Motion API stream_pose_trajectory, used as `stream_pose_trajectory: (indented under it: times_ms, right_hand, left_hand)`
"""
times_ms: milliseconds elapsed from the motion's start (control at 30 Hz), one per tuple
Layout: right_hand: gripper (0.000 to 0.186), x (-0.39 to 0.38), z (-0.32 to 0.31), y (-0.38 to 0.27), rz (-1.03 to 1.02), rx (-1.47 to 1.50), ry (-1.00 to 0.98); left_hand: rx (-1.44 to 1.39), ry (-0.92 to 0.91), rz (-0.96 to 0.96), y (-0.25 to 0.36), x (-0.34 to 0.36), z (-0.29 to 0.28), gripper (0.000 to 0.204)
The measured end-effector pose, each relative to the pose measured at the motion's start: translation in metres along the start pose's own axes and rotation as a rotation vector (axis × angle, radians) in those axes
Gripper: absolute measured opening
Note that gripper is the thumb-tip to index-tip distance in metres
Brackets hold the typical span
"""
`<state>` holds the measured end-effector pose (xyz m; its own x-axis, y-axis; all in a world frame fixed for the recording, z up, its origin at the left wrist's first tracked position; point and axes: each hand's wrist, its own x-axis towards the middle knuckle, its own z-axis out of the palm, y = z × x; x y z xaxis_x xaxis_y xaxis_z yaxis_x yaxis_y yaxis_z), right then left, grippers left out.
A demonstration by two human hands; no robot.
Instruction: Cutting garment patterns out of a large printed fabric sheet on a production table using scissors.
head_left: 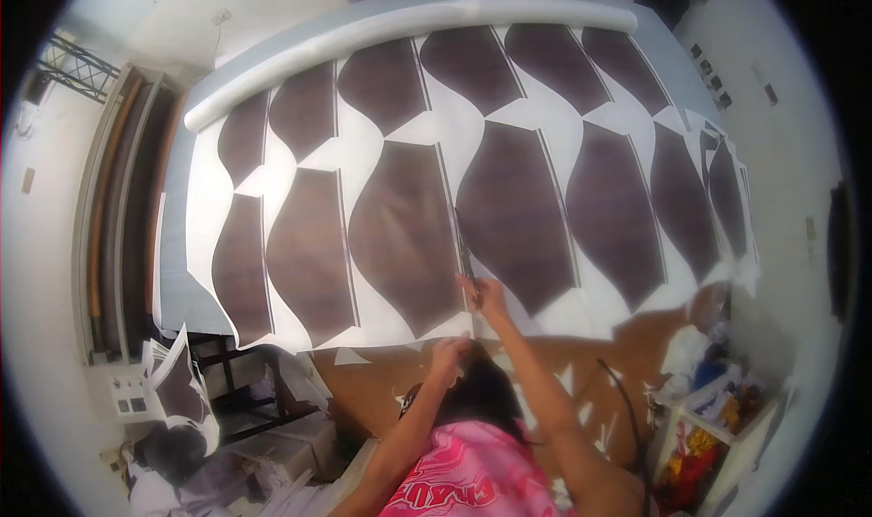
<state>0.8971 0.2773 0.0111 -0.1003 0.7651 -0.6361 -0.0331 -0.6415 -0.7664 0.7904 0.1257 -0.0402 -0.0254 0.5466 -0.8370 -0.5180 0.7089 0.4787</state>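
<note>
Near edge: here runs the white paper sheet printed with dark brown curved panels (363, 154), its lower border reaching the table's front, with brown floor (368, 390) below and loose white paper scraps (352, 356) lying on it
Far edge: a long white paper roll (400, 37) stretches across the back, a strip of the pale blue-grey tabletop (177, 285) showing behind it and down the left
Side room: the tall rack of long dark and brown rolls (123, 217) stands beyond the left end, while the pale box of colourful scraps (704, 440) sits low on the right, well apart from both hands
Right hand (486, 299): fingers curled closed around a slim dark cutting tool (469, 264), which points away from the body, over the sheet beside a panel's straight side
Left hand (448, 353): in close at the sheet's near border, fingers drawn inward, just beside the right; whether they pinch the paper, I cannot tell
</note>
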Motion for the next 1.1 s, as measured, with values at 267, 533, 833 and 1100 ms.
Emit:
stream_pose_trajectory:
  times_ms: [267, 533, 833, 1100]
  right_hand:
    - [0.037, 0.05, 0.011, -0.018, 0.03, 0.012, -0.001]
    - [0.039, 0.087, 0.035, -0.074, 0.029, 0.087, -0.016]
    - [0.049, 0.153, 0.045, -0.124, -0.112, 0.002, 0.028]
    - [0.032, 0.042, 0.075, -0.059, -0.306, -0.129, -0.106]
  left_hand:
    - [0.041, 0.026, -0.03, 0.008, 0.0, 0.005, 0.025]
    - [0.053, 0.039, 0.005, 0.017, 0.002, 0.003, 0.027]
    - [0.039, 0.027, -0.121, 0.016, -0.009, 0.014, 0.028]
    - [-0.161, 0.111, 0.264, 0.008, -0.018, -0.166, 0.044]
